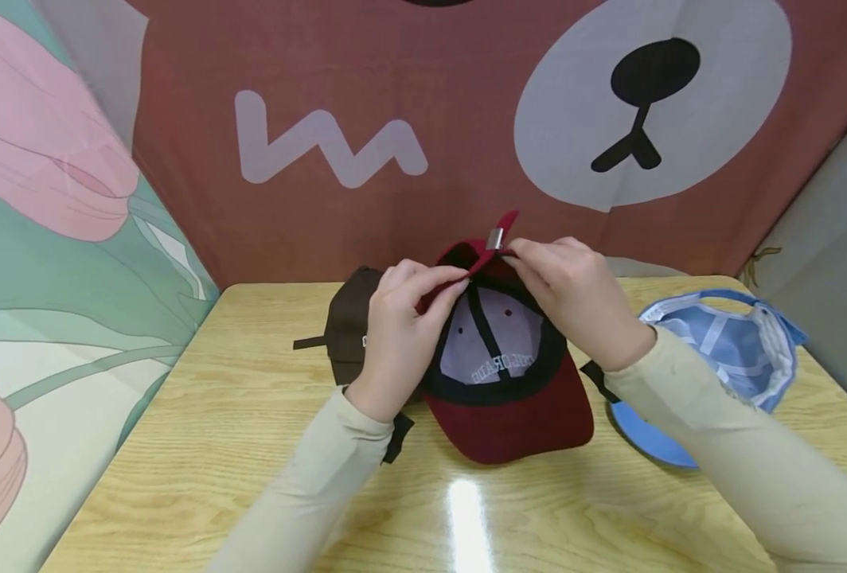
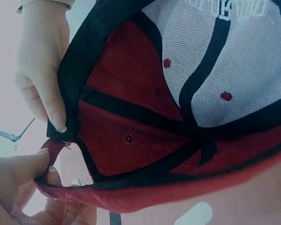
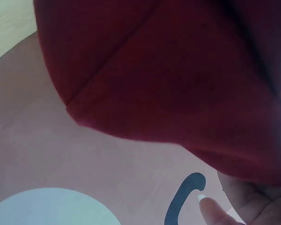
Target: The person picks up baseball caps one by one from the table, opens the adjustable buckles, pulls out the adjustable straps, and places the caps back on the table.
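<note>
A: What is worn?
B: A left sleeve (image 1: pixel 302 485) and a right sleeve (image 1: pixel 735 446), both long, pale cream, lightly creased.
A: And beside these?
B: Black strap ends (image 1: pixel 398 438), one at each.

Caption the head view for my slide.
Left hand and right hand grip a red cap near its buckle, brown cap and blue cap alongside.

Dk red cap (image 3: pixel 145 75), close-up, w/ diag. seam; R hand's fingers (image 3: pixel 215 212) by its lower R edge, contact unclear. Table (image 3: pixel 9 28) edge, pale wood, beside cap; brownish bkgd (image 3: pixel 122 164) w/ white oval (image 3: pixel 51 211), dk curved mark (image 3: pixel 177 201).
</note>
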`<state>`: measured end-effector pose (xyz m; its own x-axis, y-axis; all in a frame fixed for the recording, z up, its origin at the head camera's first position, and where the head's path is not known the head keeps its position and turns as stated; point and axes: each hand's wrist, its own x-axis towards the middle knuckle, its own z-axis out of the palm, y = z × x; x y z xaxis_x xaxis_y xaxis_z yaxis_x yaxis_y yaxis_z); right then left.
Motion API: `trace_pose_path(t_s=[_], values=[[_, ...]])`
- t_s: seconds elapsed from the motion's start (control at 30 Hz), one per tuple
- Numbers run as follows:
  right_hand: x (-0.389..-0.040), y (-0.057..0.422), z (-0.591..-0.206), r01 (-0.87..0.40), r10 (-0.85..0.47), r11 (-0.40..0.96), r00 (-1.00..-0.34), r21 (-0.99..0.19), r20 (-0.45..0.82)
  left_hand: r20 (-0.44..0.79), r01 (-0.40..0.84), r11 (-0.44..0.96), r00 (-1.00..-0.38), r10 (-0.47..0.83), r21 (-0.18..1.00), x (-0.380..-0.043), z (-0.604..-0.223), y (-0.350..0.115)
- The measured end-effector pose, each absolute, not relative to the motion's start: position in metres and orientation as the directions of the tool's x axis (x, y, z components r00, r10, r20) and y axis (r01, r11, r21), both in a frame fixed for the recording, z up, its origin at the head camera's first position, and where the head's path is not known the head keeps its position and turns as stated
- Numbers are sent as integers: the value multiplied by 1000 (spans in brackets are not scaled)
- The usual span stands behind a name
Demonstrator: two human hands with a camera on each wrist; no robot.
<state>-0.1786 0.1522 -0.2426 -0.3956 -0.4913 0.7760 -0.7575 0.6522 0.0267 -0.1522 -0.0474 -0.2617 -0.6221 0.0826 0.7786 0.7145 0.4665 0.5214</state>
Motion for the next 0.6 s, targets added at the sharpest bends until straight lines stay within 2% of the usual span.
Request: trace_pose_path(t_s=[0.13,0.4,0.6], values=[[-178,151,-243,-750,-473,661,-426,-9,771,778,716,461,-623,82,524,-153,-263,-47],[-180,153,-245,-750,-529,657,-384,78,757,761,698,463,-645,76,546,-152,-263,-48],[-179,153,-244,-743,-472,670,-445,-19,761,752,703,460,-650,105,543,-151,-263,-48]])
